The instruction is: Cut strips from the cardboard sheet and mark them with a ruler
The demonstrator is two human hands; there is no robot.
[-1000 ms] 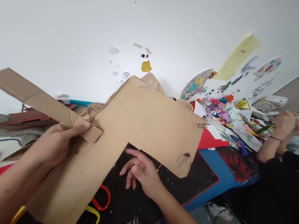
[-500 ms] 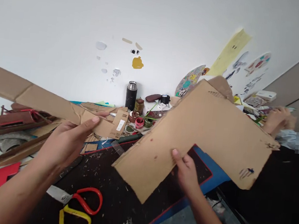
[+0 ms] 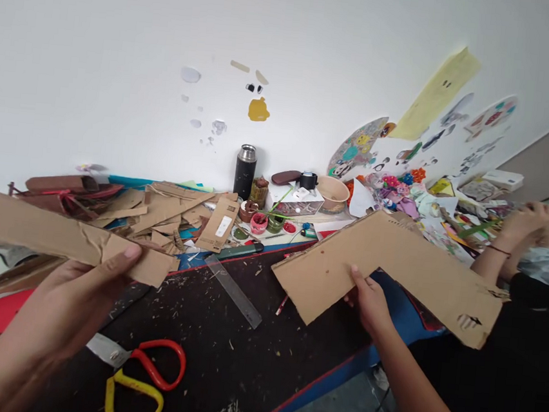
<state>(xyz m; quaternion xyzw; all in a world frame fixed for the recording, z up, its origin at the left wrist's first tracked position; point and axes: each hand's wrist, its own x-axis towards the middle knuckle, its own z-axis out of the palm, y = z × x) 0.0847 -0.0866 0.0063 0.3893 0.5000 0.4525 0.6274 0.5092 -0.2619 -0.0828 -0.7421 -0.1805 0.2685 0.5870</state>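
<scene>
The left forearm (image 3: pixel 7 365), bare, slants up and rightward over the left side of the table (image 3: pixel 330 380), with little bend at the wrist (image 3: pixel 46 326). The left hand (image 3: pixel 84 291) is closed in a pinch: its thumb (image 3: pixel 116 265) lies stretched along the top, pointing up and to the right, while the fingers curl underneath, mostly hidden.

The right forearm (image 3: pixel 417 385), bare too, leans the other way, up and leftward, across the table's near edge. The right hand (image 3: pixel 371 306) also pinches, its thumb in front and pointing up and to the left, its other fingers bent and partly hidden behind. The two hands are well apart.
</scene>
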